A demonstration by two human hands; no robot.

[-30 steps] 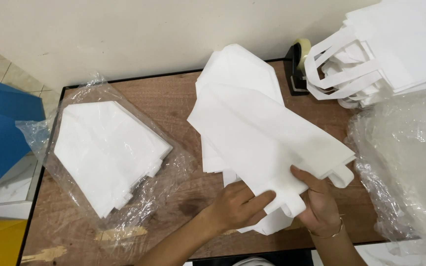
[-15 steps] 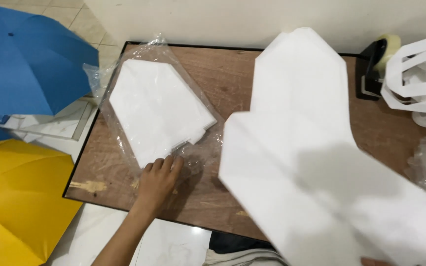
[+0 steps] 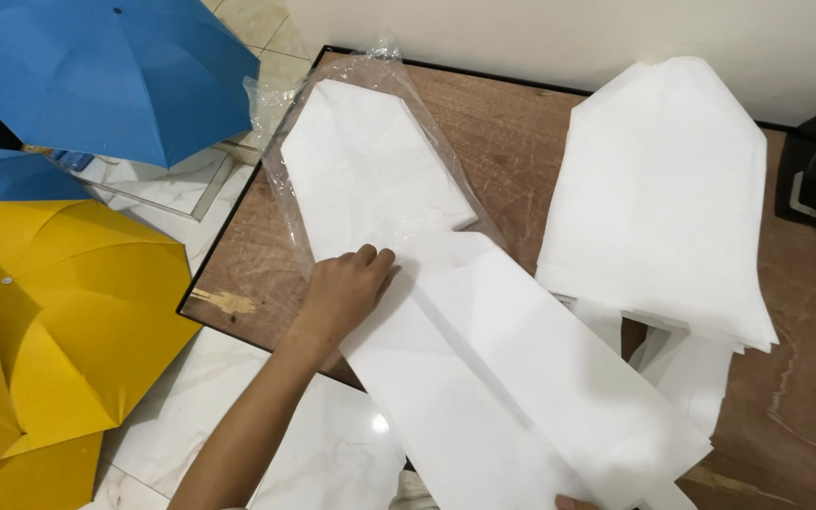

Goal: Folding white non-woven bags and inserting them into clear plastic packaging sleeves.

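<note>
My left hand (image 3: 344, 288) rests at the mouth of a clear plastic sleeve (image 3: 285, 132) that holds a stack of folded white bags (image 3: 365, 165), fingertips touching the sleeve's open edge. A long folded white fabric bag (image 3: 512, 378) runs diagonally from that sleeve toward the bottom right. Only a fingertip of my right hand (image 3: 578, 502) shows at the bottom edge, under the near end of this bag; whether it grips it I cannot see. A taller stack of folded white bags (image 3: 663, 198) lies to the right on the brown wooden table (image 3: 512, 142).
Open blue umbrellas (image 3: 106, 66) and a yellow umbrella (image 3: 59, 331) lie on the tiled floor left of the table. A black object (image 3: 814, 175) stands at the table's far right. The table's front left edge (image 3: 229, 326) is close to my left wrist.
The view has swung left. My left hand moved to the plastic sleeve and stayed at its mouth. The white bag came down from in front of the camera toward the sleeve.
</note>
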